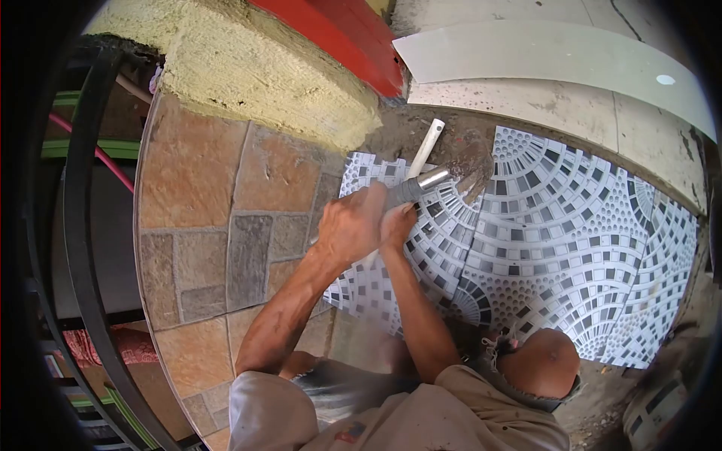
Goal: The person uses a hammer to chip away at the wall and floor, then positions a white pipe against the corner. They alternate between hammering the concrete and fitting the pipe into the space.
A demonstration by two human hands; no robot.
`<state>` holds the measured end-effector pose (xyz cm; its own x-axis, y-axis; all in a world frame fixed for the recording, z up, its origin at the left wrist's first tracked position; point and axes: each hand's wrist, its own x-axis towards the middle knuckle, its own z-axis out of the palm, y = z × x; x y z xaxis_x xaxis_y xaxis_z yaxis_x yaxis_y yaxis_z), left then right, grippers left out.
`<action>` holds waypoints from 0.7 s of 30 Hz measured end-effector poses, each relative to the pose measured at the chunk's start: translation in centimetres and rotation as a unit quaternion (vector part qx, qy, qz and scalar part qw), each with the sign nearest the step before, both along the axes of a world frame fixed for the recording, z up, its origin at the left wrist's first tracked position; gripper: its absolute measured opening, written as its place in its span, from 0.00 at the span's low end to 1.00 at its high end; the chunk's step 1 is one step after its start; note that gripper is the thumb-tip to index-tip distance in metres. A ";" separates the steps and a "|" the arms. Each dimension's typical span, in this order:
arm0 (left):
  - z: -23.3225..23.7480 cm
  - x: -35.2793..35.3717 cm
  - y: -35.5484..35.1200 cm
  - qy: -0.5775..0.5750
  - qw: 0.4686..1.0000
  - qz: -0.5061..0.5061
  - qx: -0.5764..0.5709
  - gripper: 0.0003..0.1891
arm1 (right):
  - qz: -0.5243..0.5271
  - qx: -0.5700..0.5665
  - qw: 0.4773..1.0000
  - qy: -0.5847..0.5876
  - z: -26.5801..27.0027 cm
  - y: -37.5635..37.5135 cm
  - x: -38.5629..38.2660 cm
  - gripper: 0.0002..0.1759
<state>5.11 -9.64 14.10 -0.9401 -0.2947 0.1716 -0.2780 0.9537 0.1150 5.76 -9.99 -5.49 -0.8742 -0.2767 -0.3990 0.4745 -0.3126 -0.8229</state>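
Fingers of the left hand (352, 224) close round a grey-handled tool (406, 192) above the mosaic-patterned tiles (553, 214); the right hand (397, 225) curls there too, its grip I cannot tell

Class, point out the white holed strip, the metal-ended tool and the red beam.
White holed strip (426, 149): head view, its upper length below the hole.
Metal-ended tool (410, 190): head view, the grey section behind the shiny end.
Red beam (344, 41): head view, middle of its broad face.

A red beam (335, 36) borders a yellow ledge (248, 75) (rough-surfaced), with black railing (76, 218) at far left.
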 end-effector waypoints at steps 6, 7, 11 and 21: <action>-1.0 -2.2 -1.5 -0.181 0.972 0.150 0.004 0.23 | 0.011 -0.066 0.996 -0.062 -0.5 -1.1 0.5 0.22; -1.0 -2.2 -1.2 -0.159 0.980 0.123 0.001 0.22 | -0.004 -0.105 0.991 -0.083 -0.8 -1.2 0.6 0.22; -0.6 -1.4 0.2 -0.155 0.986 0.059 0.021 0.24 | -0.015 -0.134 0.983 -0.122 -0.7 -1.6 0.5 0.21; -0.2 0.8 0.3 -0.064 0.997 0.044 -0.010 0.20 | 0.020 -0.075 0.995 -0.054 -1.3 0.0 0.5 0.19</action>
